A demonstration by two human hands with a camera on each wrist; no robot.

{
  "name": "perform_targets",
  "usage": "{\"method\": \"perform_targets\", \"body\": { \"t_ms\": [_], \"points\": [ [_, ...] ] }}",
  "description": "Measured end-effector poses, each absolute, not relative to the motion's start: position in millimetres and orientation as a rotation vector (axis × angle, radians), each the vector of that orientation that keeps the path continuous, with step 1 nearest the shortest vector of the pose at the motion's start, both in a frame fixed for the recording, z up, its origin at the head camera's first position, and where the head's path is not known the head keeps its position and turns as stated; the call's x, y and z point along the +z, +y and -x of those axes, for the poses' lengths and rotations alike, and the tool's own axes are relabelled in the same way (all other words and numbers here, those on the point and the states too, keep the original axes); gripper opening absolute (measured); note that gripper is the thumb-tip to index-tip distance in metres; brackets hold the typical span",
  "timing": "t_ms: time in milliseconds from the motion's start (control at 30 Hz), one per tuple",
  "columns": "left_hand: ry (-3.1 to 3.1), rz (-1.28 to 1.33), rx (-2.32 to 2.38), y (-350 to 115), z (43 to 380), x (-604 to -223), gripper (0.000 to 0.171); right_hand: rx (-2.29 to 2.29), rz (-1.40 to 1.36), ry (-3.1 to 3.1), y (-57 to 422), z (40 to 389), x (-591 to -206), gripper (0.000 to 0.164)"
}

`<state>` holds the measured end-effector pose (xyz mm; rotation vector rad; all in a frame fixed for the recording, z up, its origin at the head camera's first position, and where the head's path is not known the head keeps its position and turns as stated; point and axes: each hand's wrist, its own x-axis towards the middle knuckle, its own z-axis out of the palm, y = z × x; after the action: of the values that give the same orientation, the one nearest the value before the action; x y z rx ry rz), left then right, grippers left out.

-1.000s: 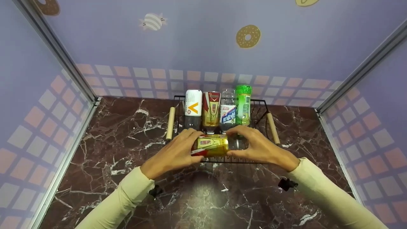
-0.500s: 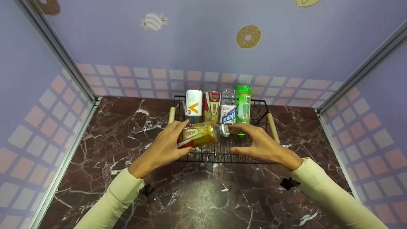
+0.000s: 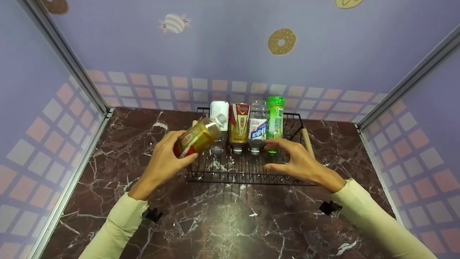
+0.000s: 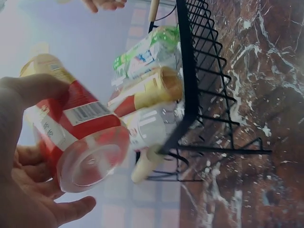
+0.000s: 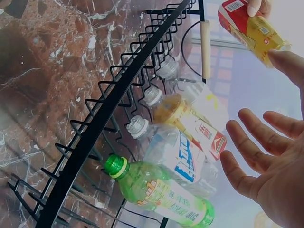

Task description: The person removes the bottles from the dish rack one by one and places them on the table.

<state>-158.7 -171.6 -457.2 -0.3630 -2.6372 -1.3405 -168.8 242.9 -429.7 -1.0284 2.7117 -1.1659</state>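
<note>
My left hand (image 3: 163, 162) grips a gold and red plastic bottle (image 3: 198, 138) round its base end. The bottle is tilted, its neck up and to the right, above the left side of a black wire basket (image 3: 251, 182). My right hand (image 3: 302, 162) hovers over the basket's right side with fingers spread, holding nothing. In the basket lie a white-labelled bottle (image 3: 219, 108), partly hidden by the held one, another gold and red bottle (image 3: 239, 122), a clear bottle with a blue and white label (image 3: 258, 129) and a green bottle (image 3: 275, 117), necks toward me.
The basket has wooden handles; the right handle (image 3: 308, 143) shows beside my right hand, while the left one is mostly covered. It stands on a dark red marbled surface (image 3: 230, 223). Purple panels (image 3: 230, 46) enclose the back and both sides.
Both hands were at the gold and red bottle over the basket's front. My left hand has carried it left and tilted its neck upward; my right hand has come away from it.
</note>
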Motion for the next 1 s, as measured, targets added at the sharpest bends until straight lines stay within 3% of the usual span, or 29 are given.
{"method": "perform_targets", "body": {
  "t_ms": [367, 1000],
  "points": [
    [-2.502, 0.040, -1.408, -207, 167, -488, 0.077, -1.040, 0.991, 2.851, 251, 169, -431, 0.074],
    [-2.494, -0.044, -1.520, -224, 171, -526, 0.080, -1.119, 0.898, 2.866, 260, 178, -444, 0.068]
  ]
}}
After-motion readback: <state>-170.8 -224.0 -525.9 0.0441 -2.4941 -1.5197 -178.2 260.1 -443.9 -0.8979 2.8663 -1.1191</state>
